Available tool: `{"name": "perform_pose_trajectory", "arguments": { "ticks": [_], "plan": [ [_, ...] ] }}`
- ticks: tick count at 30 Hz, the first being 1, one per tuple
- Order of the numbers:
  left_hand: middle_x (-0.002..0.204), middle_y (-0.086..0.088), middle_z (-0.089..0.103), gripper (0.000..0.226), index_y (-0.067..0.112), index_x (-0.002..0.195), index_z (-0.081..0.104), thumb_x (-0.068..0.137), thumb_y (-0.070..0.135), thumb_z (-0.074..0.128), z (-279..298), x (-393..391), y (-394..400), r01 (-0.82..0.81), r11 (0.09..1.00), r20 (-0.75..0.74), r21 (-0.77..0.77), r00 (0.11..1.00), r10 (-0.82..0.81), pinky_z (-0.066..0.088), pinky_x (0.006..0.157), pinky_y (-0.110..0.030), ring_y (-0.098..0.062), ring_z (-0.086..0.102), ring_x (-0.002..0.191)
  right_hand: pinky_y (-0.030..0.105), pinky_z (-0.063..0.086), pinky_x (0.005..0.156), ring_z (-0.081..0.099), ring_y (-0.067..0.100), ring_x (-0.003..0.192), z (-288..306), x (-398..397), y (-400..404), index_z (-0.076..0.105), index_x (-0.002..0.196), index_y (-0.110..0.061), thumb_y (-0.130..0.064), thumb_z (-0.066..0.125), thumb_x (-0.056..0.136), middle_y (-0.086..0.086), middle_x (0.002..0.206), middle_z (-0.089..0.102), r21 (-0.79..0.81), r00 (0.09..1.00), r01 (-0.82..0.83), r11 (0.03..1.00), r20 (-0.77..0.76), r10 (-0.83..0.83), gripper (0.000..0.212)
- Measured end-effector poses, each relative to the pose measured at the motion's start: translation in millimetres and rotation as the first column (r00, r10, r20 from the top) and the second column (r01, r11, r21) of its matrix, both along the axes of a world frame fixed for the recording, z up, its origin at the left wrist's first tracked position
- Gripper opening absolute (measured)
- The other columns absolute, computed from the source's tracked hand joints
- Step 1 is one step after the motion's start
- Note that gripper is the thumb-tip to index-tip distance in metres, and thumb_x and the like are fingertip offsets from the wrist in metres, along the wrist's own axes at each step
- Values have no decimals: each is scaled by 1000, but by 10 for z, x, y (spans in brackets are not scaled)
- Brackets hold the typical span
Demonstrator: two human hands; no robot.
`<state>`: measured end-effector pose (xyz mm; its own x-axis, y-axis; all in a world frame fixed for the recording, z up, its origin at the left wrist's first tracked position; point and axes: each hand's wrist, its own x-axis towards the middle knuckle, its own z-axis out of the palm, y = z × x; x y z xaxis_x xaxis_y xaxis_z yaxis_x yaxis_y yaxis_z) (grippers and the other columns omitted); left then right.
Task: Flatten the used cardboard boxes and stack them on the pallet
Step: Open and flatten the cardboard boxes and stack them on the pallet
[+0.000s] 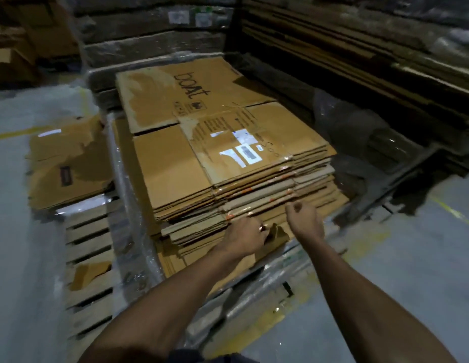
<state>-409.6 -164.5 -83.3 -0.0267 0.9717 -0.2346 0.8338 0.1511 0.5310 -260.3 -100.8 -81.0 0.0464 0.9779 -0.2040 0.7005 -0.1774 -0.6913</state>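
Shiny plastic wrap lies left of the grip. Big wrapped bundles sit far behind on the grey floor.

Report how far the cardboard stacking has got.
Done: a tall stack of flattened boxes sits on the wooden pallet. In hand: the left hand grips a torn flap at the stack's near edge; the right hand hovers curled. Left: loose flattened cardboard lies beside the stack.

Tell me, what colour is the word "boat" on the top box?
Black, printed on the brown top box of the stack. The head view shows it.
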Motion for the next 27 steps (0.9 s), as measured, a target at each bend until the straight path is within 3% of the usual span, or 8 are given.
{"name": "perform_pose_trajectory", "arguments": {
  "ticks": [2,5,11,14,16,19,21,27],
  "plan": [
    [120,-6,65,35,18,126,63,97,34,51,-151,57,-52,95,995,-102,-10,990,-96,52,88,-37,-28,61,109,34,42,87,58,32,112,-180,186,-319,60,128,-12,-43,52,100,14,120,64,-44,997,-1,999,71,4,43],
    [126,-10,65,38,16,128,61,97,35,49,-377,95,-128,214,977,-175,-26,961,-215,51,89,-37,-30,61,115,40,45,97,55,35,125,-360,386,-808,55,139,-13,-46,50,100,15,137,59,-83,985,118,990,137,-106,52],
    [124,-13,64,34,13,123,61,97,27,45,-555,341,-572,452,891,-139,-34,881,-452,50,86,-37,-33,61,111,43,44,102,51,33,130,-499,530,-1922,49,145,-16,-50,51,98,11,142,56,-108,897,404,908,241,-370,58],
    [114,-16,66,24,9,107,62,95,24,46,-643,501,-892,609,793,-155,1,784,-601,49,84,-41,-36,62,111,42,42,104,49,33,132,-556,559,-2622,46,147,-16,-51,51,98,10,144,54,-129,824,547,827,260,-504,61],
    [113,-17,66,24,9,106,61,96,25,47,-686,649,-1156,696,718,-201,-10,702,-683,48,84,-41,-37,61,110,41,40,106,47,32,134,-596,607,-3124,45,149,-15,-51,51,98,9,147,52,-148,758,640,754,280,-589,63],
    [127,-13,63,37,10,127,57,99,34,48,-748,899,-1598,814,580,-281,-27,551,-786,48,94,-40,-33,58,118,40,39,107,45,32,136,-683,694,-3897,44,148,-13,-52,52,97,10,149,50,-181,647,759,626,319,-693,65],
    [129,-11,62,43,11,131,54,99,39,48,-761,1135,-1919,880,474,-307,-20,446,-841,47,96,-39,-32,56,120,41,39,108,43,32,138,-719,787,-4390,43,148,-11,-55,54,96,10,150,48,-183,557,830,528,337,-759,69],
    [132,-9,57,52,10,132,48,100,50,44,-712,1975,-3116,979,203,-291,33,204,-935,41,98,-38,-28,52,120,45,39,110,41,33,140,-856,1063,-5871,42,150,-17,-63,57,90,9,152,46,-193,223,965,178,247,-943,77]
  ]
}}
